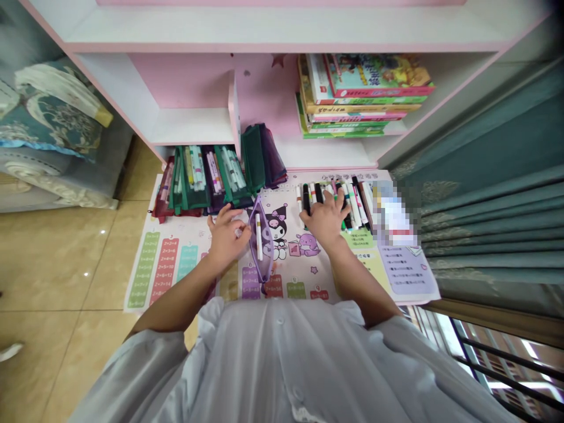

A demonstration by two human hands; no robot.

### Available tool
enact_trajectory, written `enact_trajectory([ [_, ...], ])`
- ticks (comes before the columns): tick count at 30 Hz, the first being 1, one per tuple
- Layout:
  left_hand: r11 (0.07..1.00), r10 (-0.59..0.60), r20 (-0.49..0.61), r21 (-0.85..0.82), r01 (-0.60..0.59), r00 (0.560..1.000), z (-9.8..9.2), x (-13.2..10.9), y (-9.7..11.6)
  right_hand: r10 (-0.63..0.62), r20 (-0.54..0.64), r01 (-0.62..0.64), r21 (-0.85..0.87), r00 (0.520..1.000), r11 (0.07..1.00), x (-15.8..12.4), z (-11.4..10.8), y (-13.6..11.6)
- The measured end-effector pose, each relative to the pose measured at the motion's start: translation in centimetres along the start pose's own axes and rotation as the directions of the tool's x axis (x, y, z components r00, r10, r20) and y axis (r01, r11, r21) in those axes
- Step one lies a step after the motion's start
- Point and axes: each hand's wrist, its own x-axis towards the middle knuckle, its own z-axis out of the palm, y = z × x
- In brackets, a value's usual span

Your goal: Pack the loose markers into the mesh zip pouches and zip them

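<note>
My left hand pinches the left edge of a purple zip pouch, its other fingers raised. The pouch gapes, and one white marker lies lengthwise inside it. My right hand is over a row of loose markers, fingers spread and tips among them; I see no marker lifted. White and black barrels make up most of that row. Left of the purple pouch lie several mesh pouches, green and dark red, with markers in them.
A printed desk mat covers the desk. Further dark mesh pouches lean against a small divider. Stacked books sit on the shelf at the back right. A blurred-out item lies right of the markers, near a teal curtain.
</note>
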Motion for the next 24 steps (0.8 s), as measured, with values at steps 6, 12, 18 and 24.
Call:
enact_trajectory([
  [6, 1.000, 0.000, -0.002, -0.008, 0.000, 1.000, 0.1, 0.0, -0.1, -0.071, -0.067, 0.085, 0.242, 0.995, 0.967, -2.0, -2.3, -1.9],
  [12, 1.000, 0.018, -0.001, 0.000, -0.018, 1.000, -0.1, 0.0, 0.1, -0.315, -0.028, 0.300, 0.393, 0.949, 0.869, -5.7, -4.6, -4.7],
  [18, 1.000, 0.025, 0.002, 0.016, -0.025, 1.000, -0.3, 0.0, 0.3, -0.403, 0.121, 0.331, 0.387, 0.907, 0.860, -7.5, -4.0, -7.0],
  [24, 0.999, 0.029, -0.019, 0.021, -0.029, 0.999, 0.2, 0.0, -0.1, -0.403, 0.180, 0.349, 0.269, 0.897, 0.898, -7.2, -2.4, -8.7],
])
